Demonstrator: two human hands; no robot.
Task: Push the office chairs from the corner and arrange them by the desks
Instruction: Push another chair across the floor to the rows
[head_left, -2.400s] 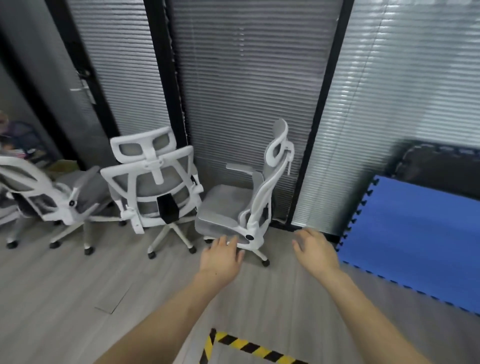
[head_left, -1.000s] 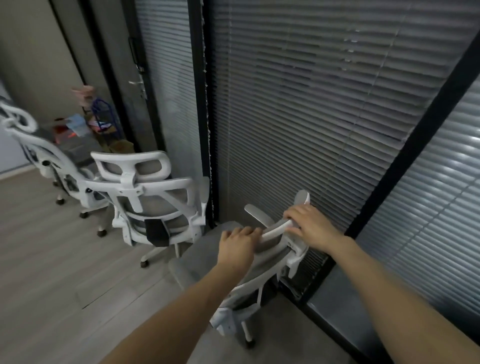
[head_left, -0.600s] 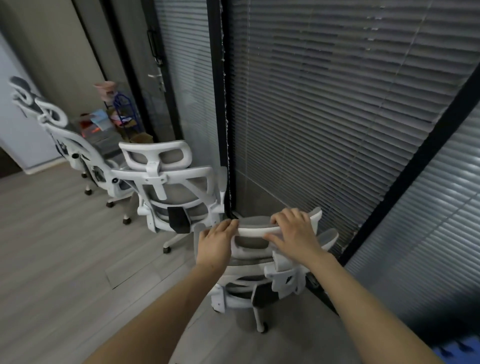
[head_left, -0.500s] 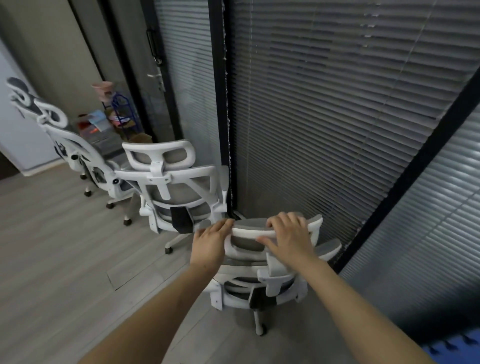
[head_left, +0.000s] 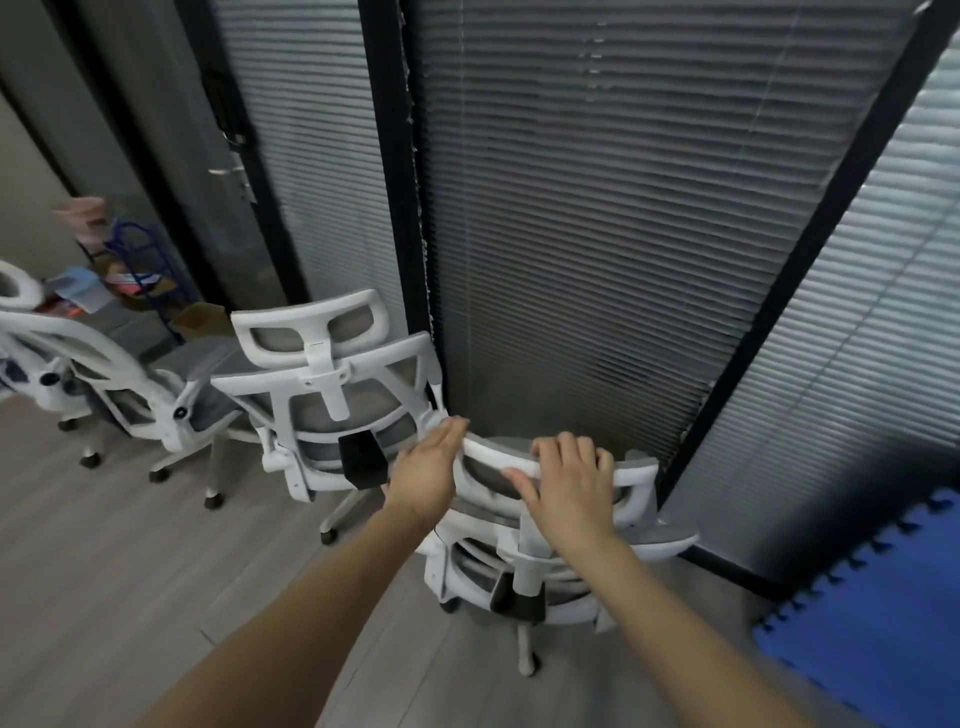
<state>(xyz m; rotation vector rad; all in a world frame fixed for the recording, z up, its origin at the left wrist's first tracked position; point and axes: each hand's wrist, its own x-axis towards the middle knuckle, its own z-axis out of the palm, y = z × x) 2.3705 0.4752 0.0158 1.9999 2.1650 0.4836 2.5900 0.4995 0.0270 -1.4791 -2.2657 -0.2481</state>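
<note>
Beside the blinds (head_left: 597, 234), both hands on chair headrest (head_left: 631, 478).

Three white office chairs showing: nearest chair (head_left: 524, 566), middle chair (head_left: 332, 395), far-left chair (head_left: 119, 384). Two hands showing: left hand (head_left: 423, 475), right hand (head_left: 571, 488). One blue floor mat (head_left: 878, 613) lying right.

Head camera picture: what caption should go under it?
Both hands, left hand and right hand, hold the nearest chair's headrest.
</note>
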